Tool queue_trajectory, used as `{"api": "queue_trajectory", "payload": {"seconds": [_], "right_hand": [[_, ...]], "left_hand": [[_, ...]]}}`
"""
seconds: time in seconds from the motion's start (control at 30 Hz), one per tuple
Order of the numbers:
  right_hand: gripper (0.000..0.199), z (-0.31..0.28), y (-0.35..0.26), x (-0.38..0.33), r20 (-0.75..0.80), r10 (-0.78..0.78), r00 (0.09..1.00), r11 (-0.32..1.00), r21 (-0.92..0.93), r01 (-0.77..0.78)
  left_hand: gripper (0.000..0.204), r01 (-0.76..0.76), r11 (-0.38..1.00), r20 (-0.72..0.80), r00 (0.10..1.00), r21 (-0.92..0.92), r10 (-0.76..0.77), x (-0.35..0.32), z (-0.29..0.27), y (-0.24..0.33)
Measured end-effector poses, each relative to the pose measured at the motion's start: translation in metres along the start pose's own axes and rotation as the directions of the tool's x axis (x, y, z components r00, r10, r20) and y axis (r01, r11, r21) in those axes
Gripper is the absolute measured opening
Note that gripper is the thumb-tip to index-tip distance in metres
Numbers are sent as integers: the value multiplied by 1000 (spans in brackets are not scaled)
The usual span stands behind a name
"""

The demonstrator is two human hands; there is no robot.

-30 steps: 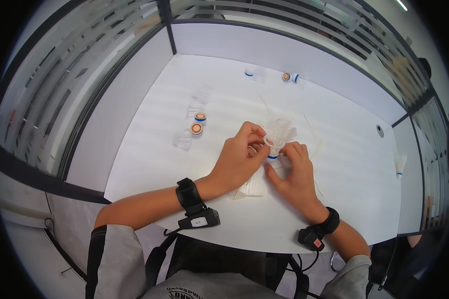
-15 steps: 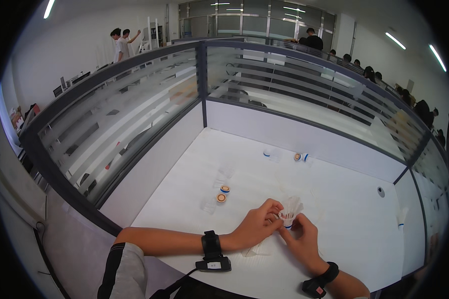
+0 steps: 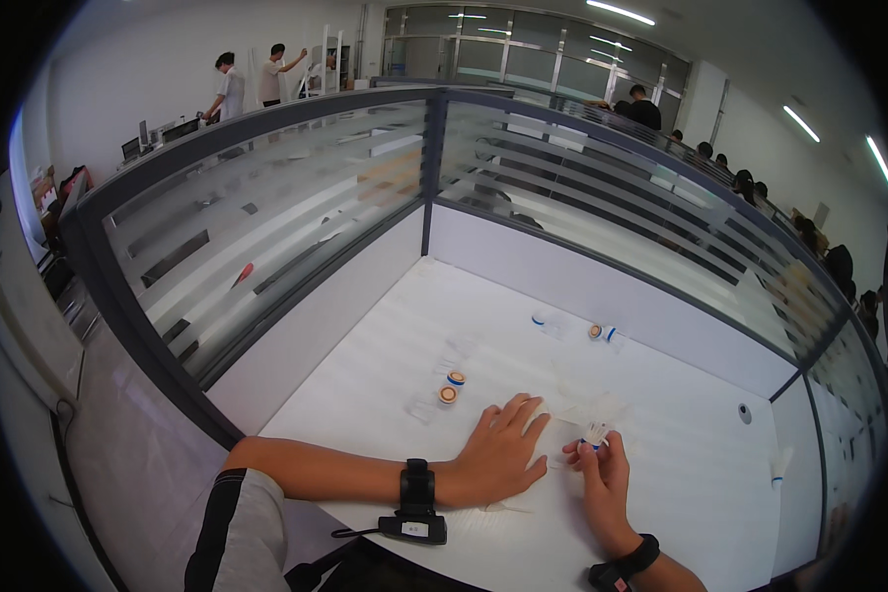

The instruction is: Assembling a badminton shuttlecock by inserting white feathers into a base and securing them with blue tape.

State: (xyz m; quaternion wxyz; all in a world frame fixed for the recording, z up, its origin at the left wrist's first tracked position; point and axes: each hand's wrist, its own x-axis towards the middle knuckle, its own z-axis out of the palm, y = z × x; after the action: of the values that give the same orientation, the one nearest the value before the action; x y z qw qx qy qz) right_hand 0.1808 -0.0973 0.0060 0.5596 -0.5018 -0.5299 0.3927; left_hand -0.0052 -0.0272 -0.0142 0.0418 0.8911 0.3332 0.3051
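Note:
My right hand [image 3: 602, 472] is closed around a white shuttlecock [image 3: 598, 422] with a blue band at its base, holding it upright just above the white desk [image 3: 681, 464]. My left hand [image 3: 500, 451] lies flat on the desk beside it, fingers spread, holding nothing. Under and between the hands lies a clear plastic wrapper [image 3: 508, 505], hard to make out. Two small round cork pieces with blue bands [image 3: 452, 386] sit on the desk a little to the left of my left hand.
More small shuttlecock parts [image 3: 574, 327] lie near the far partition wall. A small round grommet [image 3: 745, 412] is set in the desk at right. Frosted glass partitions [image 3: 296, 207] enclose the desk on the left and back. People stand and sit beyond them.
The view has tilted upward, bringing the office into sight. My left hand let go of the shuttlecock and flattened on the desk; the right hand alone still holds it.

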Motion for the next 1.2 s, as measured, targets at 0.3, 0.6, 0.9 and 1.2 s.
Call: {"api": "queue_trajectory", "payload": {"seconds": [0.3,0.6,0.9,1.2], "right_hand": [[20,-5,10,-1,22,-28,999,997,-67,29],[17,-3,19,0,-10,-79,997,993,-87,78],[20,-4,12,0,-18,-54,998,998,-42,54],[32,-4,16,-1,-13,-80,997,965,-253,74]], "left_hand": [[27,-53,961,116,989,-273,88,5,-2,-4],[16,-44,916,61,995,-399,74,7,-10,-2],[18,209,829,91,978,-518,-190,12,-10,0],[16,82,841,-102,982,-534,-160,17,-13,0]]}}
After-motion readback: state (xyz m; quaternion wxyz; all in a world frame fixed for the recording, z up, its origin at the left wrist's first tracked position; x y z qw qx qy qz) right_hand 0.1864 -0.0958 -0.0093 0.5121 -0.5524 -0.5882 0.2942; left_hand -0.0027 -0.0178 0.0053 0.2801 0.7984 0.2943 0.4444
